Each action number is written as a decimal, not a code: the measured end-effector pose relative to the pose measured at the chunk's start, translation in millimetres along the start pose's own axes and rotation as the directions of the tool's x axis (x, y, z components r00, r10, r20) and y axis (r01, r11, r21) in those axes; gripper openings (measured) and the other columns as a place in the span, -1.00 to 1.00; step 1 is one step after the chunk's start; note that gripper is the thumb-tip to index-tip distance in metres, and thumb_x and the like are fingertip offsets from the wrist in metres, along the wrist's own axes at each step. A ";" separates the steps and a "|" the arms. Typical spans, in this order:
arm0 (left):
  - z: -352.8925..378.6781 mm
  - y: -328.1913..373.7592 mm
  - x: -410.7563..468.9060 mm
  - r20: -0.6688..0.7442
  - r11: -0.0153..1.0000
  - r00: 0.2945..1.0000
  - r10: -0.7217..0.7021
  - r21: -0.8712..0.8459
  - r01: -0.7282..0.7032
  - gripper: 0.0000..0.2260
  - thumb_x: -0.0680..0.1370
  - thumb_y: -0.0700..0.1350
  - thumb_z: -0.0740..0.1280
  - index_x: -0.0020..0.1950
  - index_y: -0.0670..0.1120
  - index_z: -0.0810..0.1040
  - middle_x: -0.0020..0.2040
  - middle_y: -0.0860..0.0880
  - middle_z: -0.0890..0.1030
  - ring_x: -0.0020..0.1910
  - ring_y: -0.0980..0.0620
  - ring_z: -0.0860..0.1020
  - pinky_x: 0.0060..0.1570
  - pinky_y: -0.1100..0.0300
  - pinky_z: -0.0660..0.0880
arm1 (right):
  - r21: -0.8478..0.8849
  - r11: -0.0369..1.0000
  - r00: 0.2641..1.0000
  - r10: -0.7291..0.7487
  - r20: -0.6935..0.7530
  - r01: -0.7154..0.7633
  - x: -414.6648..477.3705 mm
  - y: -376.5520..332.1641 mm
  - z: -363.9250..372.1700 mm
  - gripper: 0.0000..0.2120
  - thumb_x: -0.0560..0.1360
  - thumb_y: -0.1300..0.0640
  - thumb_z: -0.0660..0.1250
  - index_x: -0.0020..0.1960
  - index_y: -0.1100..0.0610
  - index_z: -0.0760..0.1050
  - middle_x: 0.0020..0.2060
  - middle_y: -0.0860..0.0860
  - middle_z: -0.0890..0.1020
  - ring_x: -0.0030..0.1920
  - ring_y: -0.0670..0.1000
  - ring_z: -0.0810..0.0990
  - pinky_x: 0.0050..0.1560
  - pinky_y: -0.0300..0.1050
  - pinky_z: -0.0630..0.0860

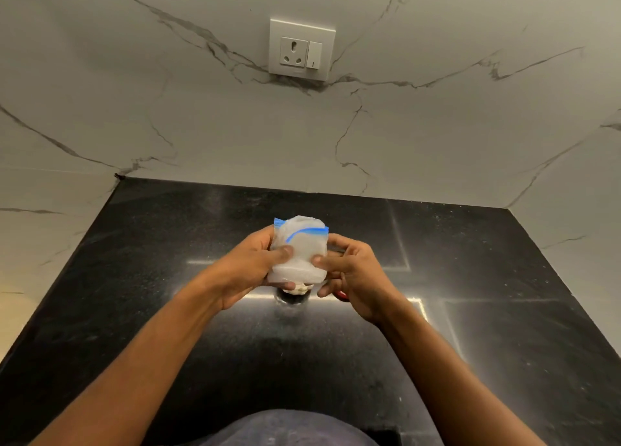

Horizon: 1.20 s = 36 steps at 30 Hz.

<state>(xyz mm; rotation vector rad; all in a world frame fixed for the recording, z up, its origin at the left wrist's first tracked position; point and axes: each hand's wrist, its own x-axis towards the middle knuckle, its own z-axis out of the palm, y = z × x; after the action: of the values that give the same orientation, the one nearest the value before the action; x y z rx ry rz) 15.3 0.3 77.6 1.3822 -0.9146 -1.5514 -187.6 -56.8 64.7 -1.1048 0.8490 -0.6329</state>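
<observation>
A small clear plastic zip bag with a blue seal strip along its top is held up above the black counter. It holds something pale and whitish that I cannot make out. My left hand grips its left side, thumb pressed on the front. My right hand grips its right side, thumb on the front too. Below the bag a pale lumpy object peeks out, and something red shows under my right hand.
The black stone counter sits in an alcove with white marbled walls on three sides. A white wall socket with a switch is mounted on the back wall. The counter's front edge is near my body.
</observation>
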 end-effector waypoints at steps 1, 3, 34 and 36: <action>-2.7 1.8 -0.5 0.009 1.000 1.000 -0.006 0.006 0.006 -0.70 0.71 -0.27 0.27 0.35 0.05 0.54 0.17 -0.14 0.71 -0.05 -0.05 0.75 -0.29 0.22 0.66 | 0.034 0.999 1.000 0.005 -0.007 -0.005 0.6 -0.1 -1.0 -0.70 0.60 0.35 0.37 0.26 0.10 0.66 0.10 0.23 0.74 -0.19 0.13 0.75 -0.34 -0.16 0.66; -6.1 3.3 -0.3 0.009 0.999 1.000 -0.011 -0.047 0.011 -0.69 0.70 -0.34 0.24 0.31 -0.01 0.59 0.05 -0.19 0.76 -0.27 0.01 0.74 -0.42 0.28 0.62 | 0.123 0.992 0.997 0.044 -0.063 -0.036 3.1 1.1 0.3 -0.63 0.59 0.45 0.29 0.17 0.09 0.71 0.06 0.24 0.75 -0.30 0.08 0.73 -0.40 -0.20 0.62; 3.3 -64.2 -64.9 -0.502 0.951 0.857 0.119 -0.190 -0.244 -0.81 0.55 -0.22 0.51 0.15 -0.24 0.74 -0.01 -0.17 0.79 -0.13 0.05 0.73 -0.24 0.27 0.65 | 0.154 0.986 0.997 -0.062 -0.054 0.069 -21.2 55.7 54.5 -0.91 0.52 0.21 0.53 0.02 0.14 0.74 -0.10 0.28 0.76 -0.25 0.18 0.78 -0.22 -0.07 0.71; -5.2 -74.2 -76.4 -0.552 0.959 0.820 0.154 -0.117 -0.259 -0.87 0.56 -0.23 0.51 0.09 -0.19 0.76 -0.01 -0.20 0.78 -0.14 0.06 0.73 -0.24 0.27 0.65 | 0.145 0.988 0.995 -0.049 -0.085 0.061 -24.7 64.8 74.0 -0.92 0.54 0.27 0.49 0.03 0.19 0.73 -0.11 0.27 0.76 -0.28 0.17 0.77 -0.23 -0.07 0.70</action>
<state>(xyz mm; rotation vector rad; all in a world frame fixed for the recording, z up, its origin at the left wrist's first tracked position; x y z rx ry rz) 14.2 99.1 37.5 1.4198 -0.5293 -0.9693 -136.8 21.7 25.5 -0.9766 0.8300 -0.7783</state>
